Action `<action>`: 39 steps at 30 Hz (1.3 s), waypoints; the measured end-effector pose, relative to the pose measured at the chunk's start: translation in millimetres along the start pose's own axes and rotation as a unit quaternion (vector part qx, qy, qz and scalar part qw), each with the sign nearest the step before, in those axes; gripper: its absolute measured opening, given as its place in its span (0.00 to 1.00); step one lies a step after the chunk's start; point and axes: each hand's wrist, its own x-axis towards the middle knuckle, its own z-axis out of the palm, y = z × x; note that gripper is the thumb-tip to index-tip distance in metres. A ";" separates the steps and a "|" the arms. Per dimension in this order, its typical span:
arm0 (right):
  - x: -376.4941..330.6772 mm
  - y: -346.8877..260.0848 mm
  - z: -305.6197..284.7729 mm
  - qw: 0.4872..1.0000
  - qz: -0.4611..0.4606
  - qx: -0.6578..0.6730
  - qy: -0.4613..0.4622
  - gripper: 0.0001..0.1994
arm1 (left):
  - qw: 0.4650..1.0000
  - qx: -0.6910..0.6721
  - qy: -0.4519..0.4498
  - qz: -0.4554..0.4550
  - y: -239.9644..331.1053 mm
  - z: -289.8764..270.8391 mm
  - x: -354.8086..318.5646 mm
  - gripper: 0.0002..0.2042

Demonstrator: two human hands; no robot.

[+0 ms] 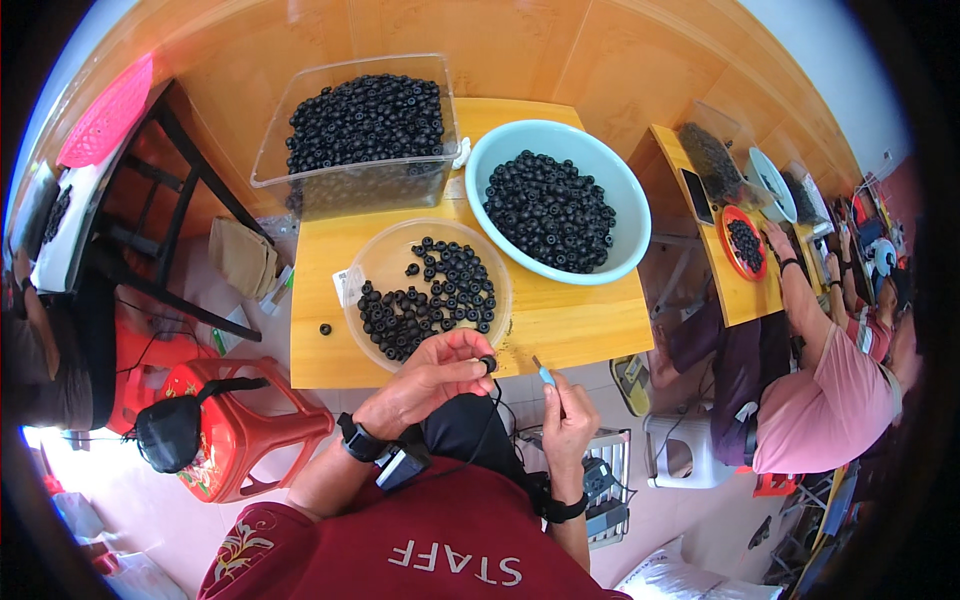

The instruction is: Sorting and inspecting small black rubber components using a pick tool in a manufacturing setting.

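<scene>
Nearest, L hand (435, 372) has thumb & fingers pinched on one black ring (487, 364), held just off the near edge of the counter. R hand (568, 418) grips a slim tool (545, 376), blue handle w/ thin dark tip; tip points up & left, near the ring but apart from it. Off to L, a red stool (270, 415) w/ a black pouch (168, 435) on it.

On the wooden counter (575, 345): round clear tray (385, 250), partly filled w/ black rings, plus 1 loose ring (325, 329) L of it. Behind, a lt. blue basin (627, 215) at R & a rectangular clear bin (420, 187) at L, both w/ lots more rings.

Farther R, a co-worker in a pink shirt (825, 410) reaches by a red dish (757, 272) w/ dark pieces.
</scene>
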 end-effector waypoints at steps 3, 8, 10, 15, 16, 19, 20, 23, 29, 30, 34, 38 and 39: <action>-0.2 3.0 0.4 1.000 0.001 0.000 0.009 0.09 | 0.997 0.066 0.031 -0.025 8.2 5.6 6.8 0.10; -4.1 7.8 -2.2 1.000 0.022 -0.020 -0.007 0.09 | 0.977 0.189 0.030 -0.098 27.1 14.1 25.9 0.06; -4.0 7.5 -2.6 1.000 0.013 -0.017 -0.005 0.09 | 0.979 0.181 0.011 -0.089 24.5 1.7 42.6 0.07; -6.9 6.1 -6.0 0.999 0.030 0.013 -0.012 0.09 | 0.970 0.244 -0.017 -0.017 36.7 9.2 110.1 0.11; -7.0 6.4 -7.7 1.000 0.023 0.010 -0.003 0.09 | 0.975 0.219 -0.027 0.038 43.9 24.6 120.5 0.13; -9.9 13.6 -7.9 1.000 0.008 0.007 0.002 0.10 | 0.962 0.269 0.017 0.039 69.4 69.9 135.0 0.32; -10.5 12.4 -7.2 1.000 0.012 0.010 0.004 0.10 | 0.955 0.290 0.042 0.046 72.6 69.0 130.7 0.31; -11.3 13.5 -6.1 0.999 0.031 0.008 0.001 0.10 | 0.938 0.338 0.064 0.049 73.4 39.3 117.2 0.28; -6.2 5.1 -2.2 0.998 0.039 -0.003 -0.052 0.10 | 0.617 0.729 0.250 0.157 96.3 -89.1 41.8 0.11; -5.6 6.3 0.1 0.999 0.028 0.000 -0.043 0.09 | 0.542 0.781 0.259 0.173 103.4 -104.5 30.8 0.12; -4.9 4.5 4.6 0.997 0.040 -0.010 -0.060 0.09 | 0.553 0.789 0.250 0.092 116.0 -104.1 14.0 0.09; -7.6 5.6 10.1 0.999 0.012 -0.003 -0.047 0.09 | 0.596 0.772 0.198 0.099 98.3 -102.7 19.8 0.09; -8.2 6.3 10.9 0.999 -0.001 0.003 -0.035 0.10 | 0.582 0.783 0.188 0.110 91.4 -102.9 23.1 0.08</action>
